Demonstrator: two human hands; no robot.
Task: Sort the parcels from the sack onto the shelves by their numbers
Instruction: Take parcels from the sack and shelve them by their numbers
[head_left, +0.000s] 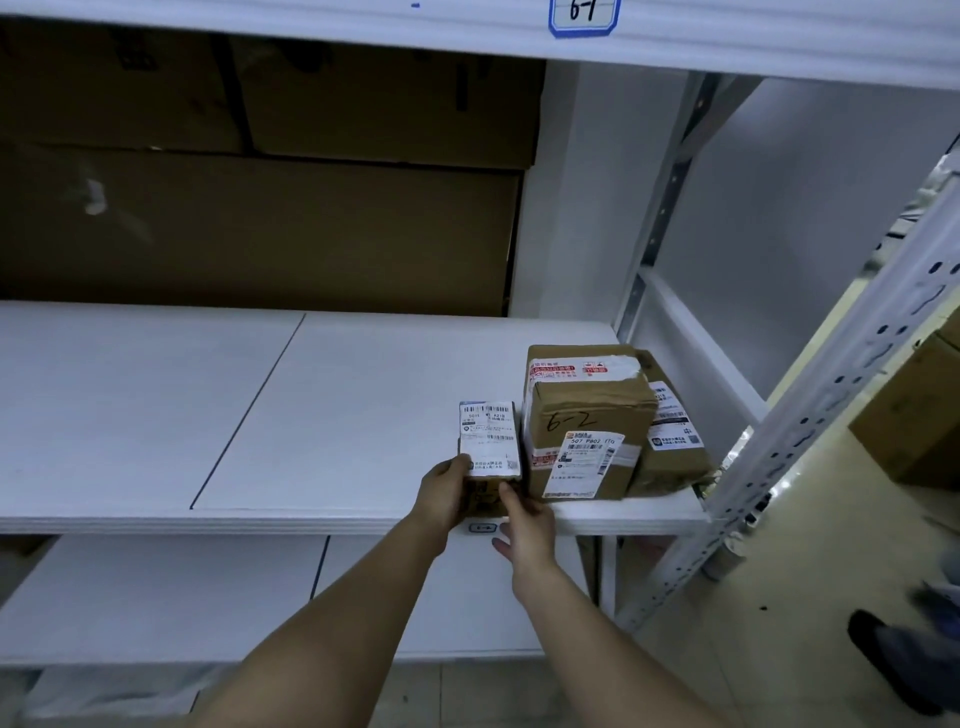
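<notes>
A small brown parcel (489, 441) with a white shipping label on top rests at the front edge of the white middle shelf (311, 415). My left hand (444, 493) grips its near left corner. My right hand (524, 525) touches its near right side with the thumb, the other fingers hanging below the shelf edge. Right beside it stands a brown box (587, 421) marked "6-2" in handwriting, with another labelled parcel (672, 436) leaning behind it to the right.
Large cardboard boxes (260, 182) fill the back of the shelf. A tag reading "6-1" (584, 13) hangs on the shelf above. A perforated white upright (831, 384) stands at the right, with another carton (914, 410) and a person's shoes (893, 660) on the floor beyond.
</notes>
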